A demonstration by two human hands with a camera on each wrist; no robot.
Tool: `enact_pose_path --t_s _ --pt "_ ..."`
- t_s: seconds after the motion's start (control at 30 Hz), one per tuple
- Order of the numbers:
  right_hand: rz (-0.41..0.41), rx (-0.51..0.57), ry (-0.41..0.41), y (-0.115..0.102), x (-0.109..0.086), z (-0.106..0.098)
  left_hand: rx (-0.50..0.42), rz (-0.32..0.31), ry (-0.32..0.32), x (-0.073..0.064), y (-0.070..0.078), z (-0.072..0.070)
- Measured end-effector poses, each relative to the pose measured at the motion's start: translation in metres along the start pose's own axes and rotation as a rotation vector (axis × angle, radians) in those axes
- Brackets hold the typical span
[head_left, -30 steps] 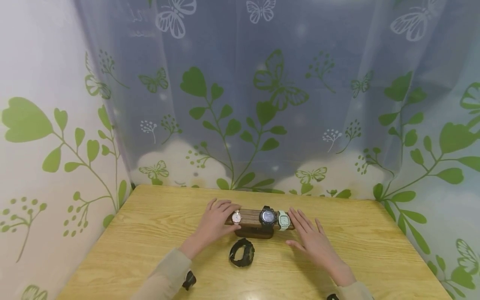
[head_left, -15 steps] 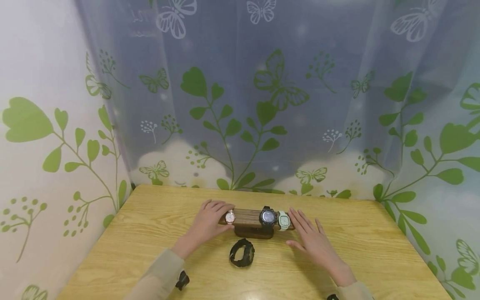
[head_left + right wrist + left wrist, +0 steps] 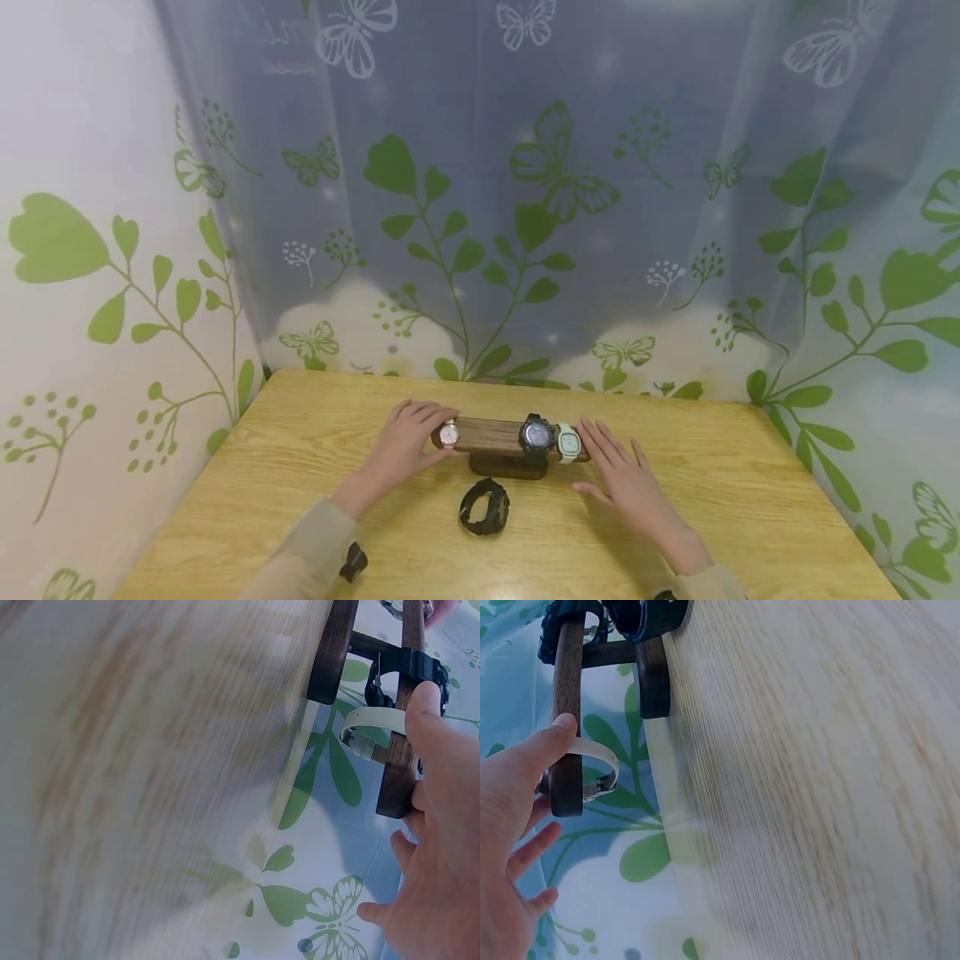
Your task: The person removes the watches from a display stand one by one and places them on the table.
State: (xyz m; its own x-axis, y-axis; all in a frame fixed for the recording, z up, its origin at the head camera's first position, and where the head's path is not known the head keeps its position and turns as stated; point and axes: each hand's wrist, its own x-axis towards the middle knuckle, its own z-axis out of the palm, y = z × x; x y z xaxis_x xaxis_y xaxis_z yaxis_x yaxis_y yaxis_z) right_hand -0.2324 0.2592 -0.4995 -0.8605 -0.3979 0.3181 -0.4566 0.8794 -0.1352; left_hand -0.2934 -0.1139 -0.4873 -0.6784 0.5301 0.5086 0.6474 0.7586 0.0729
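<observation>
A dark wooden watch stand [image 3: 491, 435] with a horizontal bar stands on the table. At the bar's left end my left hand [image 3: 400, 446] pinches a small white-strapped watch [image 3: 448, 434] with a pale round face. In the left wrist view, the thumb presses its white strap [image 3: 596, 751] against the bar. My right hand [image 3: 626, 483] has its fingers stretched out, the fingertips at the bar's right end. Just beside them sits a pale green watch [image 3: 568, 442] with a squarish face, and a chunky black watch [image 3: 536, 434] is next to it on the bar.
Another black watch [image 3: 484, 507], its strap closed into a loop, lies on the wooden table [image 3: 315, 433] in front of the stand. A curtain [image 3: 480, 208] printed with leaves and butterflies hangs behind the table's far edge.
My left hand has moved left, sliding the white-strapped watch along the bar toward its left end. The right hand, the other watches and the stand have stayed in place.
</observation>
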Motion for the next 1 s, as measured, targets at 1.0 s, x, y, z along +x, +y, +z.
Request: enact_pose_path --t_s 1.0 --pt "0.004 0.005 0.003 -0.002 0.0 -0.002 0.025 -0.002 0.123 -0.024 -0.014 -0.033"
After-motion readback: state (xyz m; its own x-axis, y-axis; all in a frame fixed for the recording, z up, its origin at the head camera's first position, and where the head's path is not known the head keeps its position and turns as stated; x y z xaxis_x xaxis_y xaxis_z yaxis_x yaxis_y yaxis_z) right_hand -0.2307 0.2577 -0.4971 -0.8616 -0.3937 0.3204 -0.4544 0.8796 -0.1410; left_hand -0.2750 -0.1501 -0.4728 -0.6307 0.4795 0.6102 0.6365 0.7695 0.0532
